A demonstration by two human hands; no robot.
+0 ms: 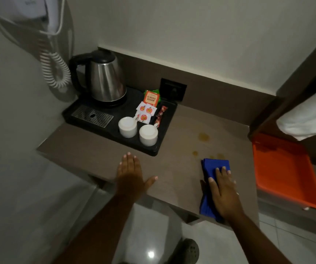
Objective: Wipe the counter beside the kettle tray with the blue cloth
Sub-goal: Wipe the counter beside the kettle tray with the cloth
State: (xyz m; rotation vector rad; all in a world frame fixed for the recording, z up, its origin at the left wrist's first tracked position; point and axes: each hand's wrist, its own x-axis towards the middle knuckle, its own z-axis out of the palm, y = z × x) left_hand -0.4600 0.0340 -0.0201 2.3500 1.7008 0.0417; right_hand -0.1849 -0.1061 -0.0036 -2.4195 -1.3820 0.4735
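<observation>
Two hands on the brown counter (pixel 182 130), one working, one bracing. Kettle tray (pixel 164 138) sits back-left against the wall, holding kettle (pixel 106 80), two white cups (pixel 147 134) and sachets. Orange tray (pixel 283 174) sits off the counter's right end, on a lower level. Between them, an open strip of counter running from front edge to back wall.

Blue cloth (pixel 210 168) lies folded at the front right of that strip, long axis running front to back, its near end hanging just over the front edge. Right hand (pixel 224 191) lies flat on top of it, fingers together and extended, palm pressing down; not pinching. Left hand (pixel 131 174) rests flat on the bare counter in front of the kettle tray, fingers together, thumb out, well apart from the cloth.

Brownish stains: a large one (pixel 204 136) farther back, smaller spots (pixel 195 153) just beyond the cloth's far edge. All lie straight ahead of the right hand.

Judgement: a forward push along the cloth's own axis reaches them. Room is free ahead; sideways strokes are bounded by the kettle tray's corner on the left and the counter's end on the right.
</observation>
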